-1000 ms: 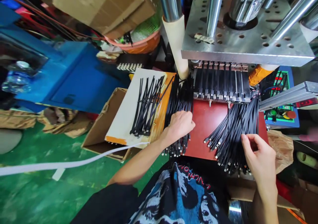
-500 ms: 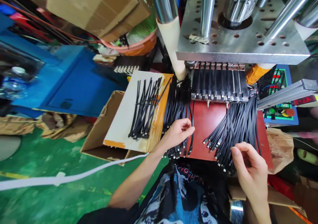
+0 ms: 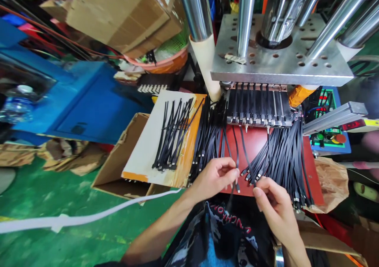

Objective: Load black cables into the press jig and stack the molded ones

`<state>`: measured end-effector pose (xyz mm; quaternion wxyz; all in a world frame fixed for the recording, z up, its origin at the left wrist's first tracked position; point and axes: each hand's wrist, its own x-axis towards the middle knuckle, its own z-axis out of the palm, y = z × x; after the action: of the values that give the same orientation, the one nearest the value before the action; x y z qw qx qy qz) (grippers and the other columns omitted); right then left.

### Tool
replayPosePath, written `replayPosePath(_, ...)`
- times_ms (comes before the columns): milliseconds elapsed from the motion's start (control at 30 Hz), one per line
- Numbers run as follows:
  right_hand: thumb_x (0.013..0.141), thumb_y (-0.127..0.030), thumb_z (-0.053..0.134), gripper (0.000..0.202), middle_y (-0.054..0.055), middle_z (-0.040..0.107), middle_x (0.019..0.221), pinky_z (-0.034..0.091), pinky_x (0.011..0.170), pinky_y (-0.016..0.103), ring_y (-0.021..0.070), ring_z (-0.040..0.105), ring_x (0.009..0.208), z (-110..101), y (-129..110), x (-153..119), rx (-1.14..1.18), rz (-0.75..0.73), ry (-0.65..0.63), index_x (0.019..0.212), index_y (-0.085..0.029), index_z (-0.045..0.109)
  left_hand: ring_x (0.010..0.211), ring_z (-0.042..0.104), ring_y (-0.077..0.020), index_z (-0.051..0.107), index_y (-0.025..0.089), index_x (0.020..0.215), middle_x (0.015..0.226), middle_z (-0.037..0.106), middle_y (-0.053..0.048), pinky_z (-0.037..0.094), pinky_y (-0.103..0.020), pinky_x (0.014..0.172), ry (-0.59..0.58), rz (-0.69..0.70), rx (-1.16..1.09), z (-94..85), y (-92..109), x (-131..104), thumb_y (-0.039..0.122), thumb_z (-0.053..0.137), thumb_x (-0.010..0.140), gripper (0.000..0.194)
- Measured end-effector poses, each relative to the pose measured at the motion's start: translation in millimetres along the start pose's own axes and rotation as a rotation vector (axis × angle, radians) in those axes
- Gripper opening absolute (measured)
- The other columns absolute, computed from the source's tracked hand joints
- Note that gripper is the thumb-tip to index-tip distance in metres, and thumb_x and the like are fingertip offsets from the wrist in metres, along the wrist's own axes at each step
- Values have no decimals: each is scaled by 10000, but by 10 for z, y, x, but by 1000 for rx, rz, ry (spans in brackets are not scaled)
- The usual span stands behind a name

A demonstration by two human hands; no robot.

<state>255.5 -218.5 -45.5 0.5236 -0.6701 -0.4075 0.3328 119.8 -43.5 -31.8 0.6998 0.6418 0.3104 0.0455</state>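
My left hand (image 3: 217,176) is closed on a flat black cable (image 3: 237,146), which hangs down between thumb and fingertips over the table's front edge. My right hand (image 3: 275,204) pinches the lower end of another flat black cable (image 3: 244,147); its tip is hidden by my fingers. Both cables run up toward the metal mould (image 3: 257,105), in which several black cables lie side by side. To the right of the mould, a large pile of black cables (image 3: 284,152) with small metal plugs fans over the red table (image 3: 254,134). More black cables (image 3: 209,140) lie on the left.
Above the mould hangs the press's thick steel plate (image 3: 284,77) between shiny columns. A white board (image 3: 145,148) carrying a tied cable bundle rests on an open cardboard box (image 3: 118,156). At right are a metal bar (image 3: 334,119) and a control panel (image 3: 328,140) with buttons.
My right hand has moved left from the right-hand pile and now pinches a cable. My left hand has lowered slightly and now holds a cable. The view has shifted a little.
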Motion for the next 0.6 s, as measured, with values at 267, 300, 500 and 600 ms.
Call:
replayPosePath(267, 1058, -335, 595, 283, -16, 612, 736, 448, 649, 234, 129, 558, 679, -76, -52, -4, -62, 10, -257, 809, -204, 631, 616, 536, -98, 638, 167, 758, 724, 599, 9, 460, -214, 588, -16, 104, -136, 284, 66, -164, 297, 693, 895, 196)
replayPosePath(300, 1042, -365, 629, 251, -8, 640, 765, 467, 661, 239, 139, 582, 701, -139, -56, 10, -25, 47, -282, 853, -206, 675, 621, 536, -99, 637, 168, 739, 723, 604, 9, 449, -213, 587, -20, 140, -71, 290, 72, -182, 259, 691, 882, 178)
replayPosePath(500, 980, -472, 724, 308, 30, 677, 817, 483, 600, 248, 144, 578, 673, -211, -63, 196, 269, 137, -54, 849, -195, 759, 626, 598, -119, 678, 175, 747, 712, 674, 6, 442, -242, 628, -148, 339, 325, 280, -75, -235, 171, 698, 897, 152)
replayPosePath(600, 1007, -444, 691, 388, 44, 689, 799, 494, 618, 251, 157, 612, 704, -157, -69, 254, 229, 110, 38, 712, -194, 713, 731, 692, -164, 752, 178, 849, 836, 750, -33, 473, -268, 692, -277, 320, 557, 222, -143, -219, 199, 699, 948, 114)
